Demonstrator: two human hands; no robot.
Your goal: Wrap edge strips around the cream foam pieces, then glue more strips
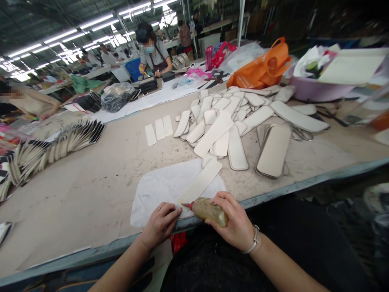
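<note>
My right hand point(232, 219) is wrapped round a stained, yellowish squeeze bottle point(208, 210) with a red nozzle. The bottle lies tilted on its side, its tip pointing left at the near end of a long cream strip point(203, 180). My left hand point(162, 223) has its fingers bent and pressed together at that same end, just left of the nozzle; they seem to pinch the strip's edge, partly hidden. Under the strip is a white cloth-like sheet point(154, 190) at the table's front edge.
A heap of rounded cream panels point(215, 132) lies beyond my hands, with a neat stack point(273, 152) at right. Three small strips point(159, 130) lie apart. Fanned pieces point(54, 150) line the left. An orange bag point(261, 69) and purple basin point(319, 89) stand behind; a co-worker point(153, 52) sits opposite.
</note>
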